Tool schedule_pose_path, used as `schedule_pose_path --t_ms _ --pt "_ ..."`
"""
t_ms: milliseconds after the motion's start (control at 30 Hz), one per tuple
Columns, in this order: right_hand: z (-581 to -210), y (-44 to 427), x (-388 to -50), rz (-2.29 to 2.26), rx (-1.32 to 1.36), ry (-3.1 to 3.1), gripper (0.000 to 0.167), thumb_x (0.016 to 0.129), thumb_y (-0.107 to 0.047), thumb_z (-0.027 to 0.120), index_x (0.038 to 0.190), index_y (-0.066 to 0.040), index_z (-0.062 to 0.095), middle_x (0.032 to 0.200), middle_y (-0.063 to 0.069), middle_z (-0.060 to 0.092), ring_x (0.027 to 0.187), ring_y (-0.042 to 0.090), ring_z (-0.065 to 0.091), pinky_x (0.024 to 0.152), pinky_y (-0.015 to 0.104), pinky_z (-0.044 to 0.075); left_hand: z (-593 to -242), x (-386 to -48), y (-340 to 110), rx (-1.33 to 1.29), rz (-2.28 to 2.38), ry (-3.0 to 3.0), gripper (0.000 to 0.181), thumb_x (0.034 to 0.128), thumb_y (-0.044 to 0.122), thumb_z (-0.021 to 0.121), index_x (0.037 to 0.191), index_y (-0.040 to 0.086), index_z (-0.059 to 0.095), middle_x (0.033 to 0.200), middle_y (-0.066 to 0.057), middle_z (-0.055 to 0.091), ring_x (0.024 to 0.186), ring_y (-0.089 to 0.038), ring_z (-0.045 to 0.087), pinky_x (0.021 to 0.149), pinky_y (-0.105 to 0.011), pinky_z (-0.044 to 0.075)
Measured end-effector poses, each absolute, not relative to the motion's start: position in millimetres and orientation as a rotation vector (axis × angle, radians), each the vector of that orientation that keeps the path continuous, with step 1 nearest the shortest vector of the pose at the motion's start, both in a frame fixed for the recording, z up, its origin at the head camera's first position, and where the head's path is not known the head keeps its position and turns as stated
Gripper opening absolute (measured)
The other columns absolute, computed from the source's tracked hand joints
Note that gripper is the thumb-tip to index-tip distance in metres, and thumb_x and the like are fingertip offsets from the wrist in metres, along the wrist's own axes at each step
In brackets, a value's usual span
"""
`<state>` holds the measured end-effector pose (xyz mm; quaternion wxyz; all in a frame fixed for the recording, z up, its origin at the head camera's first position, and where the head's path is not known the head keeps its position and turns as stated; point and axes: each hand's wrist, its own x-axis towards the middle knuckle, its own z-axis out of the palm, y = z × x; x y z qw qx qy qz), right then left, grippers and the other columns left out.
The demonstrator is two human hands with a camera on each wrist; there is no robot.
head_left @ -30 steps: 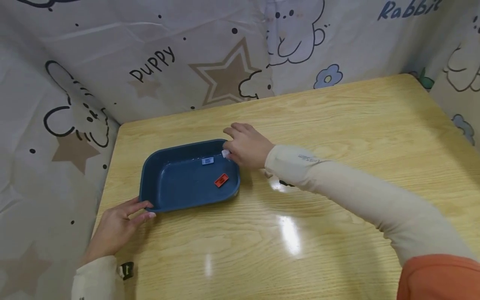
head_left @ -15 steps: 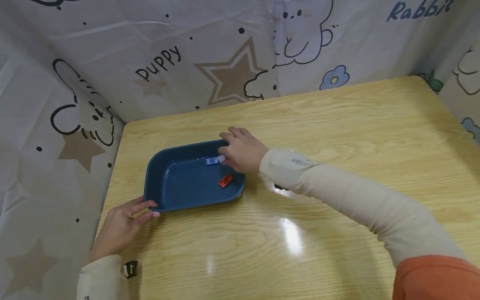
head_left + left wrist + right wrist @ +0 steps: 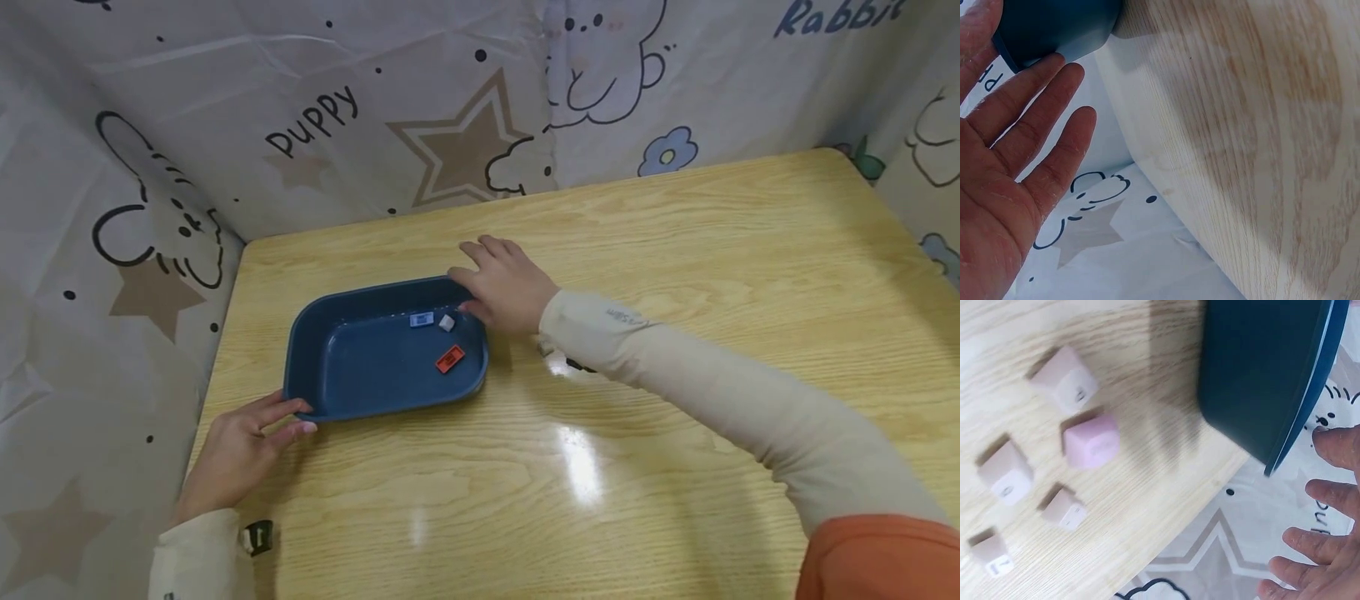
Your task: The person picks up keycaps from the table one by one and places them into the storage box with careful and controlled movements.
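A dark blue plastic basin (image 3: pixel 382 367) rests on the wooden table. My left hand (image 3: pixel 238 450) pinches its near left corner, index finger over the rim and thumb outside; in the left wrist view the other fingers are stretched out. Over the basin's far right corner hovers my right hand (image 3: pixel 512 285), fingers spread and holding nothing. On the basin floor lie a small white keycap (image 3: pixel 447 323), a light blue tile (image 3: pixel 422 320) and a red tile (image 3: pixel 450 359). Several pale keycaps (image 3: pixel 1066 380) and one pink keycap (image 3: pixel 1091 442) stand on the table in the right wrist view.
My right forearm mostly hides the loose keycaps in the head view. A dark strap-like thing (image 3: pixel 258 537) shows beside my left wrist. Printed cloth (image 3: pixel 450 100) hangs behind and beside the table (image 3: pixel 675 467).
My right hand has let the white keycap go onto the basin floor, beside the light blue tile, and has drawn back up and right. The left hand keeps its hold on the corner.
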<state>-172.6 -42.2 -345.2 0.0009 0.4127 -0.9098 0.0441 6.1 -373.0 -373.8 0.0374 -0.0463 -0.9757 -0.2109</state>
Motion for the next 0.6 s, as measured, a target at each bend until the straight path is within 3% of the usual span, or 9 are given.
schedule_pose_path --t_ms 600 --pt "-356.7 14.1 -177.4 0.171 1.156 -2.939 0.041 0.095 -0.035 0.058 0.129 -0.011 0.057 0.147 0.020 0.043 0.136 0.042 0.039 0.114 0.053 0.033 -373.1 4.2 -371.0 -0.079 -0.628 -3.043 0.024 0.0818 0.025 0.075 0.100 0.010 0.074 0.120 -0.032 0.061 0.111 -0.051 0.059 0.087 -0.066 0.046"
